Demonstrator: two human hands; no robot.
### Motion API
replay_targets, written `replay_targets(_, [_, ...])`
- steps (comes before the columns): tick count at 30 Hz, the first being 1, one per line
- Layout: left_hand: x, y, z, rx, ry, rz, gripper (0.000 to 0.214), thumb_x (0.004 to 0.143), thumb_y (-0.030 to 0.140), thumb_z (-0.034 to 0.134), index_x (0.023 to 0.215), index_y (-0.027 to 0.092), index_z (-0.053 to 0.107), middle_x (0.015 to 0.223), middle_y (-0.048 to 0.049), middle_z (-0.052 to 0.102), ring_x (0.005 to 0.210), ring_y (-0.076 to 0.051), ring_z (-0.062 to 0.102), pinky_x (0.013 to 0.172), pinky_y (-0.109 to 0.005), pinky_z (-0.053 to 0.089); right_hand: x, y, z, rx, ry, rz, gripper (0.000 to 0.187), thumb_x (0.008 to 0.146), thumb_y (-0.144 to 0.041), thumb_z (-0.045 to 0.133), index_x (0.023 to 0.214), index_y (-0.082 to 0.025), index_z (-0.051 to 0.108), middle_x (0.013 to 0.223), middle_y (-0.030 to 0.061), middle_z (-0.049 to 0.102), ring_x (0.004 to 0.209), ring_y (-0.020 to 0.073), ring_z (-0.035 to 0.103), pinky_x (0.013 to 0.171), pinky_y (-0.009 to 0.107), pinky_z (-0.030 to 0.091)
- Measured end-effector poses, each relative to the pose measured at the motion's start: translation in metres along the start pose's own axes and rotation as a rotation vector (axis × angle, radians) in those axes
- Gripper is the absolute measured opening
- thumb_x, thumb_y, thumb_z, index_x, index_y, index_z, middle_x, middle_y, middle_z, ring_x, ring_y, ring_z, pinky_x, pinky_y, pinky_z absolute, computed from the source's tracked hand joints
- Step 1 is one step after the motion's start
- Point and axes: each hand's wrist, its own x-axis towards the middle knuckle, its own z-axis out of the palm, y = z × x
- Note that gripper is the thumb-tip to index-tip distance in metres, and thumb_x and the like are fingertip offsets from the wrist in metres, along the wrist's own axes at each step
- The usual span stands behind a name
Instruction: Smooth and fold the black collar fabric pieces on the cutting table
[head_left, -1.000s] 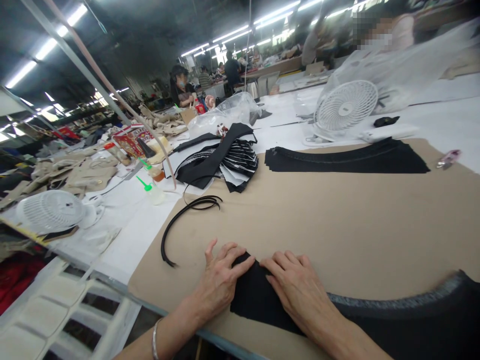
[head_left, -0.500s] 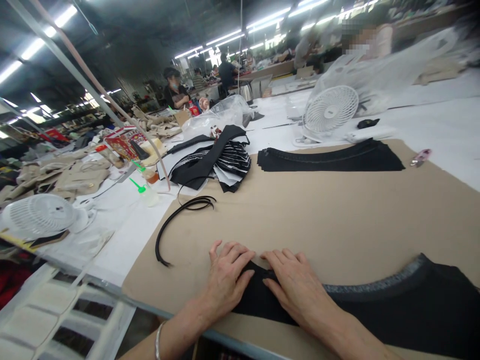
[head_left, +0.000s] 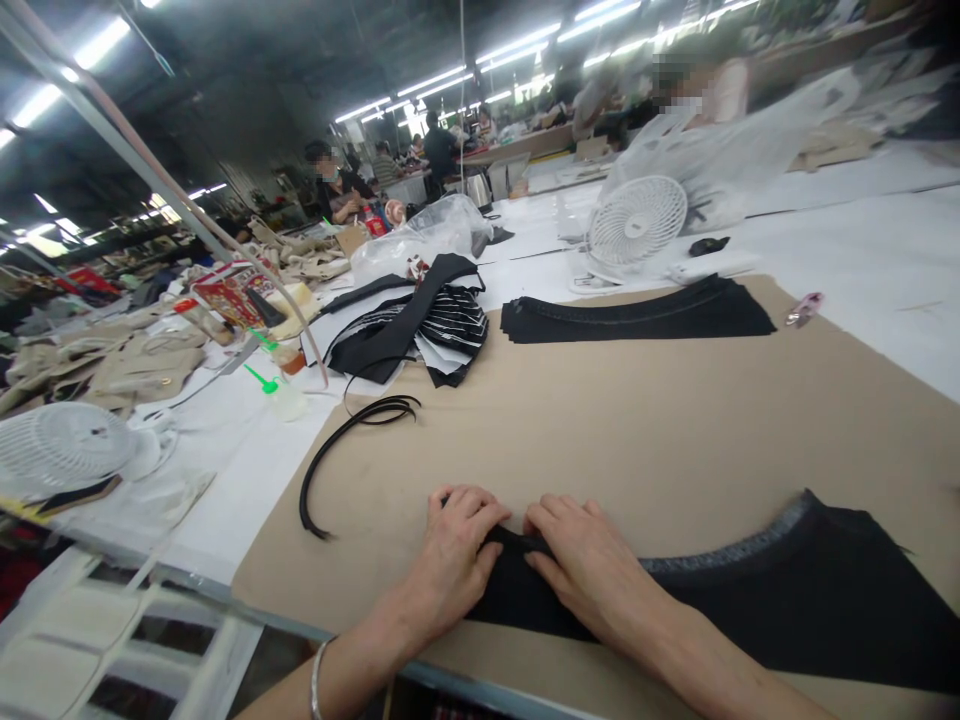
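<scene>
A black fabric piece [head_left: 780,590] with a curved grey strip along its upper edge lies near the table's front. My left hand [head_left: 461,550] pinches the folded edge at its left end, fingers over the top and thumb in front. Just to the right, my right hand [head_left: 574,545] grips the same edge, thumb and fingers closed on it. A short stretch of folded edge shows between the two hands. What lies under the fingertips is hidden.
Tan paper [head_left: 600,420] covers the tabletop. Behind lie stacked black pieces [head_left: 637,315], a fanned black-and-white pile [head_left: 420,320], black cords [head_left: 319,470], a pink clip-like item [head_left: 805,309], and white fans [head_left: 637,220]. Green-tipped bottles [head_left: 281,395] stand left. A person [head_left: 341,185] sits further back.
My left fingers have closed over the fabric's edge, and the edge between my hands is now folded over. The view has shifted slightly.
</scene>
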Motion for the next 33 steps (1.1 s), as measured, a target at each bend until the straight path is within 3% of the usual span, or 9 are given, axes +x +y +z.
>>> replay_targets(5, [-0.023, -0.005, 0.013, 0.019, 0.133, 0.060, 0.026, 0.086, 0.004, 0.047, 0.104, 0.019, 0.059, 0.101, -0.0061, 0.060, 0.095, -0.021, 0.052, 0.085, -0.039, 0.043, 0.006, -0.003, 0.006, -0.015, 0.038, -0.078, 0.017, 0.084, -0.011, 0.060, 0.098, -0.021, 0.057, 0.101, 0.0020, 0.059, 0.096, 0.0226, 0.054, 0.083, 0.039, 0.036])
replay_targets(10, [-0.044, -0.009, 0.025, 0.078, 0.115, 0.161, 0.039, 0.090, 0.007, 0.041, 0.126, 0.019, 0.053, 0.111, -0.0088, 0.059, 0.101, -0.023, 0.051, 0.088, -0.041, 0.046, 0.013, -0.002, 0.010, -0.105, 0.016, -0.181, 0.017, 0.088, -0.007, 0.052, 0.099, -0.019, 0.055, 0.100, 0.0042, 0.058, 0.094, 0.0221, 0.054, 0.086, 0.040, 0.037])
replay_targets(20, [-0.045, -0.009, 0.024, 0.131, 0.125, 0.184, 0.039, 0.091, 0.009, 0.040, 0.127, 0.014, 0.053, 0.112, -0.0105, 0.059, 0.103, -0.024, 0.051, 0.090, -0.042, 0.048, 0.024, 0.006, 0.012, -0.299, 0.020, -0.415, 0.022, 0.083, -0.001, 0.053, 0.093, -0.021, 0.051, 0.089, 0.0017, 0.055, 0.078, 0.0193, 0.054, 0.072, 0.032, 0.041])
replay_targets(27, [-0.046, -0.009, 0.023, 0.142, 0.097, 0.161, 0.041, 0.091, 0.010, 0.039, 0.131, 0.015, 0.049, 0.111, -0.0098, 0.059, 0.102, -0.024, 0.051, 0.090, -0.041, 0.047, 0.032, 0.005, 0.006, -0.493, -0.010, -0.656, 0.020, 0.082, 0.002, 0.050, 0.086, -0.018, 0.050, 0.085, 0.0033, 0.056, 0.071, 0.0191, 0.055, 0.068, 0.033, 0.044])
replay_targets(33, [-0.047, -0.009, 0.024, 0.158, 0.075, 0.161, 0.038, 0.091, 0.011, 0.040, 0.128, 0.014, 0.050, 0.113, -0.0094, 0.059, 0.105, -0.024, 0.050, 0.094, -0.040, 0.045, 0.037, 0.001, 0.002, -0.617, -0.034, -0.772, 0.016, 0.081, -0.001, 0.052, 0.084, -0.017, 0.052, 0.081, 0.0050, 0.057, 0.067, 0.0208, 0.056, 0.062, 0.033, 0.045])
